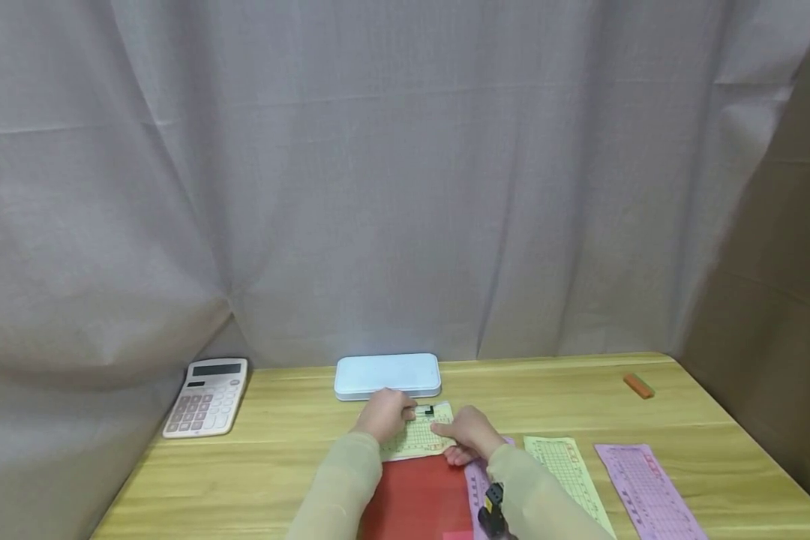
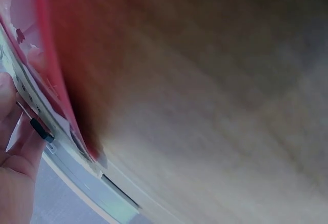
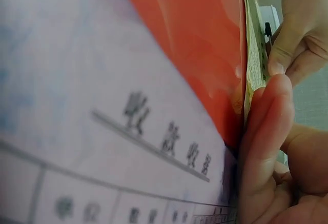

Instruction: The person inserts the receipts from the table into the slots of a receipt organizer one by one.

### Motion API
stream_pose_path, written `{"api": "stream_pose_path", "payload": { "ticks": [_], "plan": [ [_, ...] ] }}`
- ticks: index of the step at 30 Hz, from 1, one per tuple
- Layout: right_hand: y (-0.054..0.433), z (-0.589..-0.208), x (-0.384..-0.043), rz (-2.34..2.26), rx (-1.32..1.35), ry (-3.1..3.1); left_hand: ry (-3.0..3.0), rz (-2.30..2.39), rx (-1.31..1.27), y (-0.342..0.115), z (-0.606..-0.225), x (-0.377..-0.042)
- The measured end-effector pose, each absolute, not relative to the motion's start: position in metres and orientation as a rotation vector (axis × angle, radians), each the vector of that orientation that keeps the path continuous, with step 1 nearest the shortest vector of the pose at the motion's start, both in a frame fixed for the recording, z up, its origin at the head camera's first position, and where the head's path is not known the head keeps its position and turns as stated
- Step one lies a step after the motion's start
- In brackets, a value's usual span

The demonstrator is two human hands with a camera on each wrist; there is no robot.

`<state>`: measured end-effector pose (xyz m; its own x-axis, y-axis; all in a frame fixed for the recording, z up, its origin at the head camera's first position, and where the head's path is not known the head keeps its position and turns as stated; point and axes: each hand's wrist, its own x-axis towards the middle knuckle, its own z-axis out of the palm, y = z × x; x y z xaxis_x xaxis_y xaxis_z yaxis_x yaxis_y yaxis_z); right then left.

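Wood-grain desk (image 1: 290, 427), grey curtain (image 1: 405, 187) behind. Your yellow-green slip (image 1: 415, 437) sits between both hands at the red folder's (image 1: 415, 495) far end, long axis roughly left-right. Right thumb and fingers of your right hand (image 1: 471, 433) grip its right end; your left hand (image 1: 385, 415), nearer the black clip (image 1: 429, 411) at the far edge, pinches its wire.

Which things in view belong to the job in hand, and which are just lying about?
In the job:
left hand, at the black-tipped metal piece
right hand, pinching the held yellow form
red sheet, beneath that form

Apparently lying about:
calculator
pale-blue case
orange block
loose yellow form and two purple forms (possibly part of the job; can't be sure)
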<state>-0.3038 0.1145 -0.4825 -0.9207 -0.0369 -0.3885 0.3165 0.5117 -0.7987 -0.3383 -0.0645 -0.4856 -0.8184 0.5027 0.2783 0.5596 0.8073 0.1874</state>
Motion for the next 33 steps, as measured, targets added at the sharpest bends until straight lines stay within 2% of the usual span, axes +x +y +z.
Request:
{"api": "stream_pose_path", "payload": {
  "ticks": [13, 23, 33],
  "plan": [
    [0.119, -0.481, -0.300, -1.456, 0.266, 2.320, -2.794, -0.403, -0.815, -0.061, -0.489, -0.334],
    [0.121, -0.483, -0.293, -1.488, 0.166, 2.508, -2.785, -0.508, -0.786, -0.065, -0.490, -0.336],
    [0.144, -0.474, -0.290, -1.303, -0.041, 2.834, -2.815, -0.548, -0.754, -0.069, -0.490, -0.339]
  ]
}}
